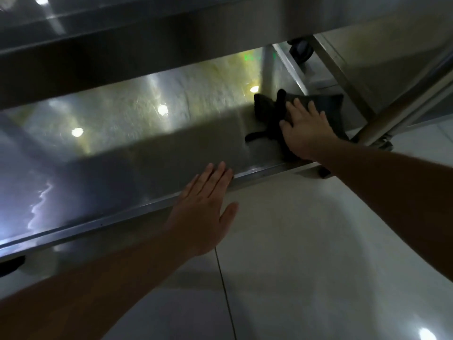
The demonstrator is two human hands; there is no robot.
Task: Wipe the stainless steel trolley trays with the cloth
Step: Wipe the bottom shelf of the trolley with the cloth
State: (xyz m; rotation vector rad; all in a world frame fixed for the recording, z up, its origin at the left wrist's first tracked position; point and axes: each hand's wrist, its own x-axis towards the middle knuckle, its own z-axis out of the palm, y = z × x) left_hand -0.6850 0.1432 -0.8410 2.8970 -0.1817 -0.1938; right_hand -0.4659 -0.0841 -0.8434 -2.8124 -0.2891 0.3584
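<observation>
cloth on the lower trolley tray, both hands flat

the right hand (307, 130) lies palm down on a dark cloth (328, 106), its fingers straight and spread, pressing the cloth rather than curling round it. the cloth sits at the right end of the lower tray (122, 133), near the far right corner, crumpled, with loose ends sticking out to the left of the hand. the left hand (207, 212) is flat too, its fingers straight and close together; the fingertips reach over the tray's front rim (98, 223) and the palm hangs over the floor (318, 241). whether the hand touches the rim cannot be told. the two hands are well apart. the tray's steel mirrors round ceiling lights. above it runs the upper tray (122, 28), blurred. a caster (301, 49) shows beyond the far right corner, and a slanted steel tube (404, 101) crosses at right. the floor is pale, glossy tile with one dark joint line.
</observation>
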